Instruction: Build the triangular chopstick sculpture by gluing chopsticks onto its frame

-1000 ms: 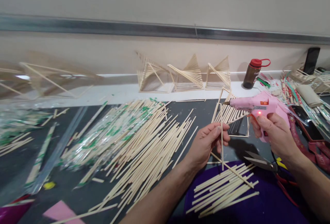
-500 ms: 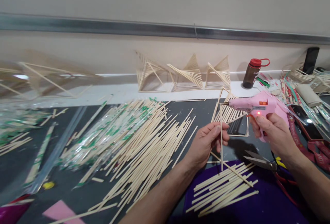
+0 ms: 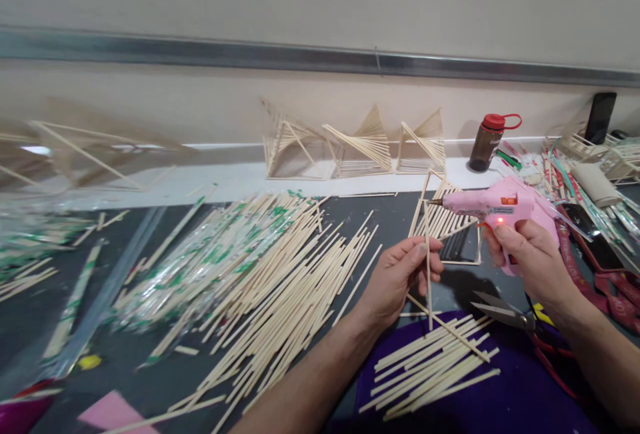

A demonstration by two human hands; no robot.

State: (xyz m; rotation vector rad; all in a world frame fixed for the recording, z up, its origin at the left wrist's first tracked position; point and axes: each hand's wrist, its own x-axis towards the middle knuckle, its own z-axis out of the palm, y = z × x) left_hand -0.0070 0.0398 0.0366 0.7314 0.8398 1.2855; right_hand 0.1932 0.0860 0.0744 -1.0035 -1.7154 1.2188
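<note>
Between the thumb and fingers of my left hand (image 3: 407,274) is a thin wooden stick (image 3: 429,274), held nearly upright. My right hand (image 3: 533,257) grips a pink hot glue gun (image 3: 517,204) with a small red light on its side. The gun's metal nozzle points left and is at the stick's upper end; whether they touch I cannot tell. Behind my hands stands a slatted stick frame (image 3: 444,221), partly hidden. Below them, cut sticks (image 3: 433,367) lie on a purple surface (image 3: 520,394), beside open scissors (image 3: 503,311) with red handles.
Loose sticks (image 3: 295,301) and green-marked plastic packets of sticks (image 3: 200,267) spread across the left and middle. Finished twisted stick frames (image 3: 363,144) line the wall. A brown bottle (image 3: 485,144) with a red lid, a phone (image 3: 593,237) and a red lanyard (image 3: 617,294) are at right.
Almost nothing differs. Both hands, the stick and the glue gun keep the same pose, while the whole view has shifted very slightly.
</note>
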